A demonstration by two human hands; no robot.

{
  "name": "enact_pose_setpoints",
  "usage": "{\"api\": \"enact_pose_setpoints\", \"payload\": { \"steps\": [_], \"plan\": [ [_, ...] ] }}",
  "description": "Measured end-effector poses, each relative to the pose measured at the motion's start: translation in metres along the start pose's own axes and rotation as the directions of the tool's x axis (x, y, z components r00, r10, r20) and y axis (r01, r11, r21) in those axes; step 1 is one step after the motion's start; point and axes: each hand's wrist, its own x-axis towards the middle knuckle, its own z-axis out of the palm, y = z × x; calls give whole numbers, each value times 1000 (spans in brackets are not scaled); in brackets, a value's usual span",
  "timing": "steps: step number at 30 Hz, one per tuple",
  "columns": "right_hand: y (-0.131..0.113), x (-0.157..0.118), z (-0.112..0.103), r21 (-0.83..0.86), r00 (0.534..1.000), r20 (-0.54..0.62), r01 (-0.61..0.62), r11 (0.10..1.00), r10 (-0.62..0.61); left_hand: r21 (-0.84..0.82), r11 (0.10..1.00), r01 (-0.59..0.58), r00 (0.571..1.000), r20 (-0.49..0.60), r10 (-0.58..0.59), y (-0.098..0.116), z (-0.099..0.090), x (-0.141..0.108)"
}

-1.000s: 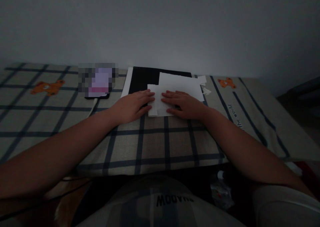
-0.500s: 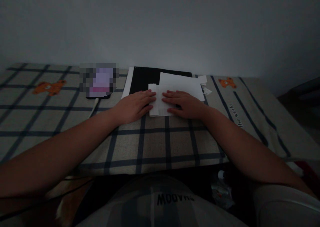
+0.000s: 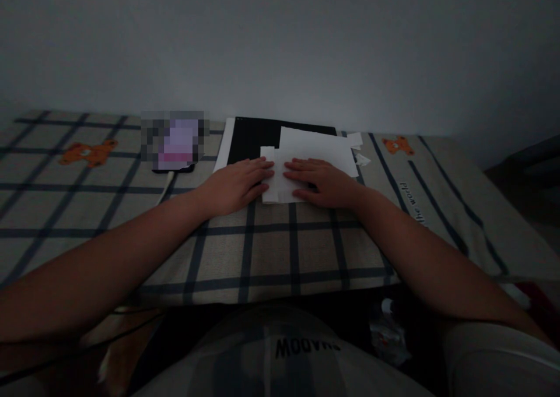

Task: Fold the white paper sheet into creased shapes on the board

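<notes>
A small folded sheet of white paper [image 3: 280, 194] lies in front of me, with a narrow strip folded along its left side. My left hand [image 3: 238, 186] rests flat with fingertips on that strip. Stretched out from the other side, the fingers of my right hand [image 3: 326, 182] press on the paper's right part. A gap separates the fingertips of the two hands. Behind them a larger white sheet [image 3: 315, 143] lies over a black flat item [image 3: 258, 134] with a white left edge. My palms hide part of the folded paper and of the black item.
A phone [image 3: 179, 140], partly blurred out, lies at the left with a white cable [image 3: 165, 187]. White paper scraps [image 3: 362, 160] lie at the right. A checked cloth [image 3: 271, 257] covers the table, which meets a wall [image 3: 280, 47]. Below the edge is a plastic bottle [image 3: 389, 333].
Both hands stay in place on the folded paper. Only a very slight shift of the whole view shows.
</notes>
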Motion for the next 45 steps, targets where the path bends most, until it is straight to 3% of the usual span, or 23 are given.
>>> {"api": "enact_pose_setpoints", "payload": {
  "steps": [13,30,37,45],
  "plan": [
    [-22,4,2,-213,999,6,-50,976,53,4,1000,-2,1000,-11,2,1,0,0],
    [-24,10,7,-165,998,-27,-61,984,57,-51,999,6,1000,-27,-8,-3,-2,3],
    [-21,10,10,-168,999,-22,-50,985,47,-120,989,85,991,-93,-97,-8,-2,13],
    [-24,11,7,-177,998,3,-65,982,66,-79,996,47,994,-93,-54,-6,-3,13]
  ]
}}
